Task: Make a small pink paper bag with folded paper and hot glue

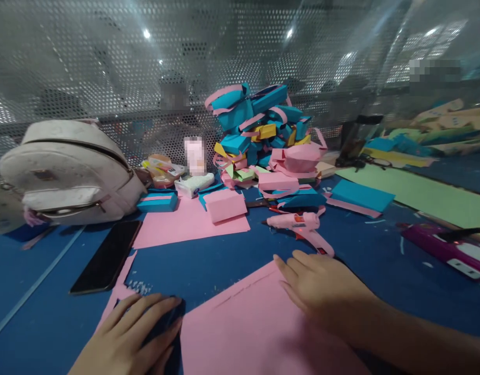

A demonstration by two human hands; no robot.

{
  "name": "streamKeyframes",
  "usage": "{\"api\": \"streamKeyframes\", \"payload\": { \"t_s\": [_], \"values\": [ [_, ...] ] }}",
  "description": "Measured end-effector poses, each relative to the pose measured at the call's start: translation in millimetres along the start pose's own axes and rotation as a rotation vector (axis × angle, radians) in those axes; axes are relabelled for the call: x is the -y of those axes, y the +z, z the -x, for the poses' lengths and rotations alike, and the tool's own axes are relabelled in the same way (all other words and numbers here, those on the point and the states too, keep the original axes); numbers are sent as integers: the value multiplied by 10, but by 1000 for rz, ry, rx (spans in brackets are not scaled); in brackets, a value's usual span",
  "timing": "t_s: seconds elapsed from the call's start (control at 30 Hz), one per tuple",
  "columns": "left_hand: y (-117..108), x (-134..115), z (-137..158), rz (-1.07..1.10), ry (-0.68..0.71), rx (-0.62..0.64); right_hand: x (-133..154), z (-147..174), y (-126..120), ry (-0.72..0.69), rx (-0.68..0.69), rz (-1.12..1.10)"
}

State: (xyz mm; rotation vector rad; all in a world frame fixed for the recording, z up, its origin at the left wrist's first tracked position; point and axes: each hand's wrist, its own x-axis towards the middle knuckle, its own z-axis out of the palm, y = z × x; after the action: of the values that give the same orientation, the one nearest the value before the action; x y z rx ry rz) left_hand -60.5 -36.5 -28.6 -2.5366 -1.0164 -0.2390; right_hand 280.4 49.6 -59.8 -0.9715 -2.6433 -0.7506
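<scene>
A sheet of pink paper [240,328] lies in front of me, with a faint line of marks along its far edge. My right hand [321,286] is at the sheet's far right corner, fingers closed on its edge. Resting at the sheet's left edge is my left hand [134,333], fingers stretched and a gap showing between index finger and thumb. Under and beyond that hand is a narrow pink paper strip [125,273]. A pink glue gun [298,224] lies just past my right hand, its nozzle pointing left.
A pile of blue, pink and yellow paper pieces [271,125] stands at the back. On the left are a phone [107,258] and a white backpack [72,172]. A purple power strip [446,250] and green paper [423,192] lie right. Behind is a perforated metal screen [240,47].
</scene>
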Motion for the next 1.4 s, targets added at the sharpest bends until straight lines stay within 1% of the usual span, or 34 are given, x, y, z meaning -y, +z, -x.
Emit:
{"api": "streamKeyframes", "payload": {
  "t_s": [0.07, 0.1, 0.13, 0.27, 0.33, 0.4, 0.47, 0.5, 0.57, 0.63, 0.67, 0.7, 0.77, 0.83, 0.9, 0.97, 1.03, 1.1, 1.17, 1.23, 1.27, 1.3, 1.33, 1.4],
  "values": [
    [-7, -85, -158, 30, -66, -18, -18, -119, -52, -28, 70, -69],
    [11, -131, -234, 47, -121, -40, -16, -178, -80, -42, 111, -107],
    [38, -173, -304, 66, -144, -48, -6, -233, -107, -61, 134, -136],
    [135, -237, -509, -12, -121, 23, 60, -392, -199, -99, 167, -212],
    [111, -205, -571, -39, -95, 53, 59, -438, -263, -139, 186, -267],
    [38, -157, -615, -10, -96, 22, 13, -477, -365, -185, 172, -344],
    [-63, -124, -652, 32, -114, -46, -68, -523, -505, -191, 112, -477],
    [-120, -122, -673, 54, -122, -87, -113, -551, -581, -173, 73, -578],
    [-245, -161, -729, 105, -123, -207, -190, -616, -721, -128, -10, -857],
    [-387, -258, -802, 226, -120, -392, -220, -681, -820, -107, -21, -1186],
    [-463, -322, -842, 304, -113, -463, -211, -707, -850, -106, -2, -1345],
    [-538, -391, -879, 386, -135, -509, -186, -725, -870, -111, 35, -1489],
    [-680, -521, -932, 479, -124, -596, -104, -733, -890, -128, 133, -1723],
    [-802, -621, -946, 482, -79, -662, -16, -706, -902, -140, 223, -1865],
    [-899, -683, -923, 448, -28, -683, 37, -659, -922, -145, 260, -1926],
    [-964, -718, -880, 428, 5, -677, 38, -609, -952, -149, 287, -1942],
    [-978, -739, -841, 433, 16, -655, 2, -570, -983, -139, 318, -1953],
    [-927, -747, -820, 528, -38, -619, -42, -550, -998, -107, 329, -1945],
    [-808, -739, -815, 749, -184, -557, -70, -548, -982, -85, 310, -1900],
    [-647, -710, -814, 1017, -391, -463, -76, -557, -932, -79, 289, -1813],
    [-566, -689, -813, 1120, -489, -378, -71, -564, -897, -78, 278, -1761],
    [-493, -665, -810, 1197, -550, -326, -63, -570, -859, -78, 271, -1708],
    [-432, -641, -807, 1244, -578, -269, -53, -577, -821, -77, 267, -1656],
    [-356, -599, -803, 1276, -573, -173, -31, -589, -754, -84, 269, -1567]
  ]
}}
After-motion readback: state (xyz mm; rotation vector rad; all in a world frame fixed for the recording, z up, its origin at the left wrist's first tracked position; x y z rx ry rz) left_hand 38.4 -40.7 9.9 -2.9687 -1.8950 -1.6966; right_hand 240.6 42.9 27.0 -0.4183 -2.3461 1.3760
